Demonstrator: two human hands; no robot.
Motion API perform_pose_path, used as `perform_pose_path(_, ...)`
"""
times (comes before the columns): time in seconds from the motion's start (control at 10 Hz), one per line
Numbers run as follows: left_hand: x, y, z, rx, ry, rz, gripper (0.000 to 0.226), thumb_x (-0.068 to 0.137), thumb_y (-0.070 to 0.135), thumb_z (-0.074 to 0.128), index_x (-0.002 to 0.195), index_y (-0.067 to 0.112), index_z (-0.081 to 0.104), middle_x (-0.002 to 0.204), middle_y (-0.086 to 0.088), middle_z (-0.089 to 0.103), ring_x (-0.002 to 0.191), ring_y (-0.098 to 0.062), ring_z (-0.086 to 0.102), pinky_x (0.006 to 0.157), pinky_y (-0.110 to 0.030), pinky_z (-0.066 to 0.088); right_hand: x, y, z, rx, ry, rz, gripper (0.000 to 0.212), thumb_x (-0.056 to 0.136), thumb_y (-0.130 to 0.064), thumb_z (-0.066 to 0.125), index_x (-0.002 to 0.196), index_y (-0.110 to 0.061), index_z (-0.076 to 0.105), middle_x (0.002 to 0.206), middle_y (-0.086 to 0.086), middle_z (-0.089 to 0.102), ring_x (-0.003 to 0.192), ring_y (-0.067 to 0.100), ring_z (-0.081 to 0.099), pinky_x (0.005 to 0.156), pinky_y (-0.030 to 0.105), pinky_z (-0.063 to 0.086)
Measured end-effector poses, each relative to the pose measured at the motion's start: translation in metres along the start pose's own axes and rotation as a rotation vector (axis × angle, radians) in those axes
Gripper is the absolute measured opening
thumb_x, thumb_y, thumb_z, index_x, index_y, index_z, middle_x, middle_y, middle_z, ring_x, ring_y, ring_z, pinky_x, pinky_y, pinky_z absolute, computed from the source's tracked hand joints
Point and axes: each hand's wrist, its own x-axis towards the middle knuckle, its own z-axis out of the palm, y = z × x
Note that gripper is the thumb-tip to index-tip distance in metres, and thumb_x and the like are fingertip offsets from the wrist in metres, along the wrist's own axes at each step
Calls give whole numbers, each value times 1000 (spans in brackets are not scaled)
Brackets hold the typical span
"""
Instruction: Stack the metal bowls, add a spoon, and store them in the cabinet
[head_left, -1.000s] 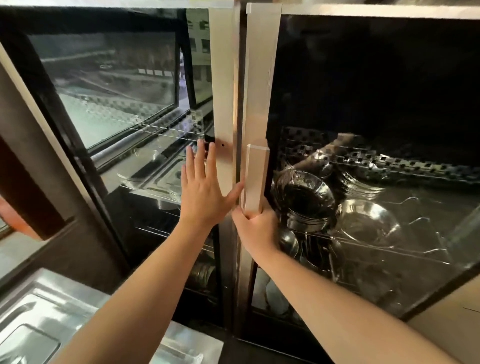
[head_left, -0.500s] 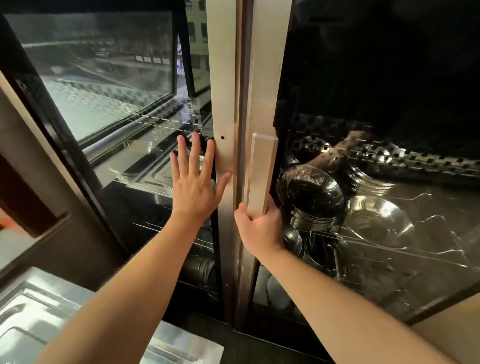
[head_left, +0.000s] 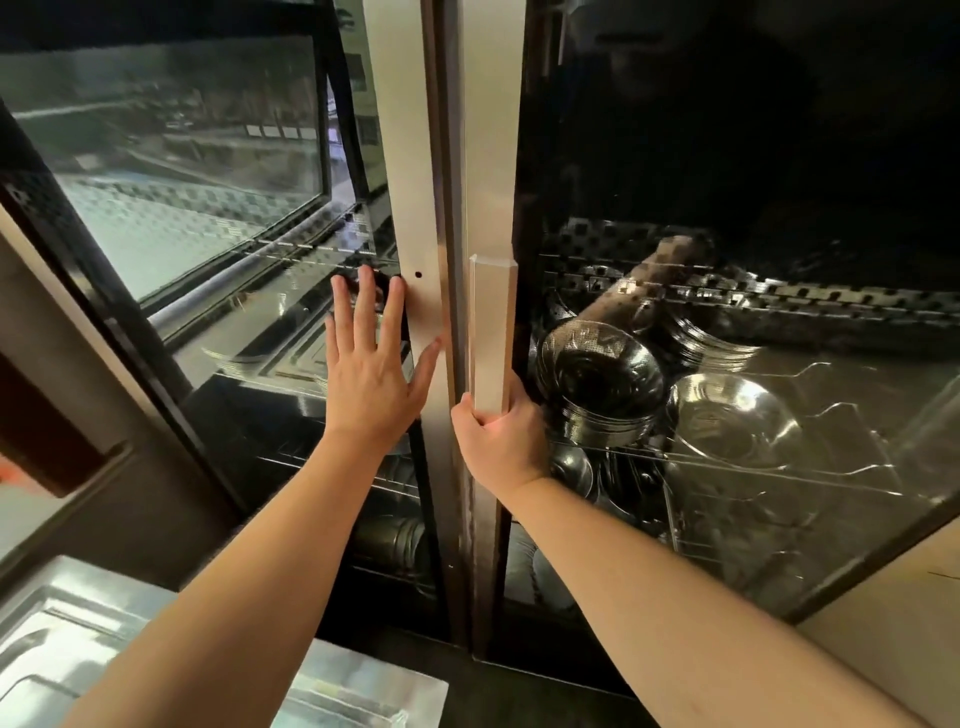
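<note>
A glass-fronted cabinet stands before me with both doors shut. My left hand (head_left: 371, 364) lies flat and open against the left door (head_left: 208, 223), thumb on its steel frame. My right hand (head_left: 501, 436) grips the lower end of the vertical steel handle (head_left: 491, 327) on the right door. Behind the right glass a stack of metal bowls (head_left: 602, 384) sits on a wire shelf (head_left: 779, 467), with a single shallow metal bowl (head_left: 735, 421) beside it. No spoon shows clearly through the glass.
More metal dishes (head_left: 717, 338) sit further back and on a lower shelf (head_left: 395, 540). Flat trays (head_left: 270, 353) lie behind the left glass. A steel tray (head_left: 67, 634) lies on the counter at lower left. The glass reflects a window and my arm.
The view has come closer to the doors. The gap between the two door frames has narrowed to a thin seam. Both hands keep their hold and placement.
</note>
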Motion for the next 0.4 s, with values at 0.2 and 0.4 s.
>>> perform_pose_path(0.2,-1,3,-38,21,-221,-53,91,91,51,55,158,30,-3,168,-5,-5,154,-30,-4,120,-53,14,-3,-10,-12,-142,-104,85,40,80,-57,54,117,-41,53,72,-27,58,73,9,71,63,30,62)
perform_pose_path(0.4,-3,22,-99,-84,-247,-103,85,90,49,60,157,25,14,166,-8,17,151,-30,20,117,-51,31,-4,-35,-38,-175,-346,240,47,81,-64,66,119,-38,60,100,-23,69,84,1,62,61,18,45)
